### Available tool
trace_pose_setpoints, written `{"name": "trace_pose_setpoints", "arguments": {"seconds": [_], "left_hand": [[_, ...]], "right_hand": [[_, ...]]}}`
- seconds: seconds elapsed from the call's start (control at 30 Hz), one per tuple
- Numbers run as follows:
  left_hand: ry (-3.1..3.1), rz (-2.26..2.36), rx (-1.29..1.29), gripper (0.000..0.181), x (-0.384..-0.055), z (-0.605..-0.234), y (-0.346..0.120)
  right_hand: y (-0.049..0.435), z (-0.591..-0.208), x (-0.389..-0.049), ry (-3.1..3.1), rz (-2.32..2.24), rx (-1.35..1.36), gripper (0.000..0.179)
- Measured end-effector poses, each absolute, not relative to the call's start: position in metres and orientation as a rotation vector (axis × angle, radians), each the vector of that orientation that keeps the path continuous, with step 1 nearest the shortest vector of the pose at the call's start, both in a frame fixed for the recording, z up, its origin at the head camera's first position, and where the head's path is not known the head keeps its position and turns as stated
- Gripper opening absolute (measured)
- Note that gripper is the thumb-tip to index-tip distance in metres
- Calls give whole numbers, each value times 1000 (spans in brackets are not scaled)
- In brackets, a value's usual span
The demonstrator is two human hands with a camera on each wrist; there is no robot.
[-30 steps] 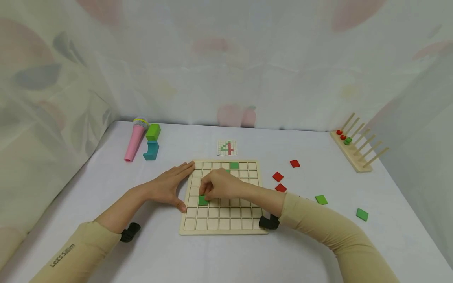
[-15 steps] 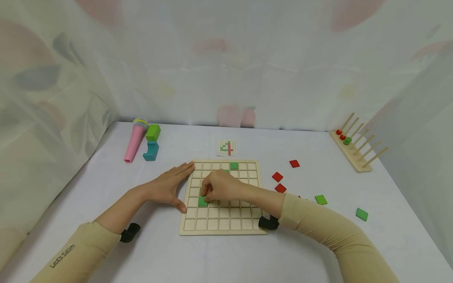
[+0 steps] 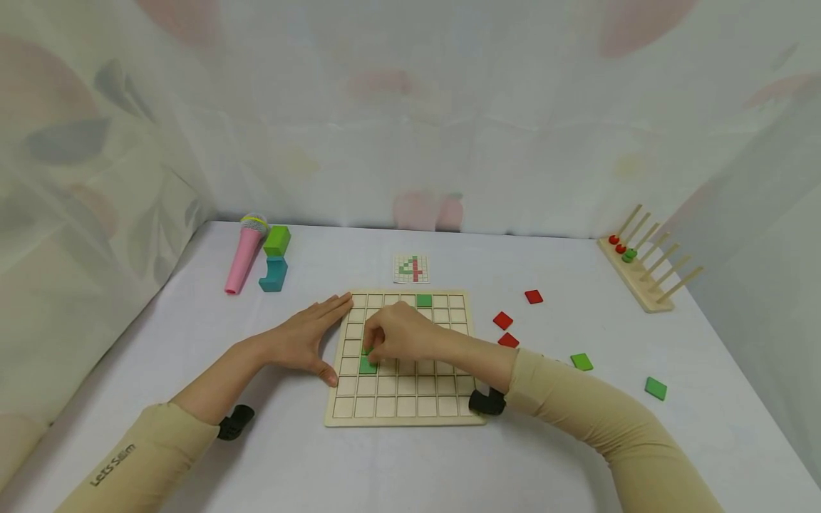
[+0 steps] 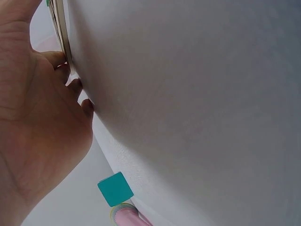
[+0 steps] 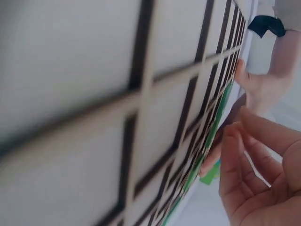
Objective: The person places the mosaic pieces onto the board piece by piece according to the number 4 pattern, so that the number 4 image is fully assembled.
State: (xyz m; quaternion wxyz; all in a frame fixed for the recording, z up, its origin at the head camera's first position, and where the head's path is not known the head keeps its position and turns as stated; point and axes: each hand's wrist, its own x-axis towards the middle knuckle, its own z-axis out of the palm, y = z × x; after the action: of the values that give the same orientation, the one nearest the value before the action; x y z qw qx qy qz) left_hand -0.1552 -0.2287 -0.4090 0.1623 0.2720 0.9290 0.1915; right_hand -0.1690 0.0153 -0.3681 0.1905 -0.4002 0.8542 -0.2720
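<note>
A square wooden grid board [image 3: 405,420] lies on the table. My left hand [image 3: 301,335] rests along its left edge, fingers extended, with the fingertips at the upper left corner and the thumb at the side. Over the left part of the board, my right hand [image 3: 400,333] has its thumb and fingers curled together right at a green tile [image 3: 368,365] and another one partly hidden behind it. The right wrist view shows the fingertips close together above the grid; I cannot tell whether they pinch a tile. Another green tile [image 3: 424,301] sits in the top row.
Behind the board lies a pattern card [image 3: 411,269]. Loose red tiles [image 3: 503,320] and green tiles [image 3: 581,362] lie to the right. A pegged wooden stand [image 3: 635,274] is at the back right. A toy microphone [image 3: 244,256], a green block [image 3: 278,241] and a teal block [image 3: 274,273] lie back left.
My right fingers have shifted slightly at the green tiles, and part of a second green tile now shows behind the front one. My left hand has stayed in place.
</note>
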Motion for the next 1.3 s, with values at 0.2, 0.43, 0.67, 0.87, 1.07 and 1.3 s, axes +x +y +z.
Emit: {"name": "trace_pose_setpoints", "arguments": {"seconds": [0.2,0.43,0.67,0.87,1.07,1.3], "left_hand": [[2660,543,780,140,-155,-409,-228],[2660,540,771,141,-155,-409,-228],[2668,532,766,141,-156,-409,-227],[2674,527,761,141,-155,-412,-228],[2669,538,762,141,-155,-412,-228],[2664,531,744,141,-155,-410,-228]], "right_hand": [[20,-358,-174,2413,-811,-1065,7],[34,-349,-185,2452,-864,-1055,9],[62,-339,-197,2468,-941,-964,12],[92,-329,-209,2514,-980,-868,14],[125,-318,-218,2560,-1047,-767,15],[166,-310,-223,2590,-1069,-626,18]]}}
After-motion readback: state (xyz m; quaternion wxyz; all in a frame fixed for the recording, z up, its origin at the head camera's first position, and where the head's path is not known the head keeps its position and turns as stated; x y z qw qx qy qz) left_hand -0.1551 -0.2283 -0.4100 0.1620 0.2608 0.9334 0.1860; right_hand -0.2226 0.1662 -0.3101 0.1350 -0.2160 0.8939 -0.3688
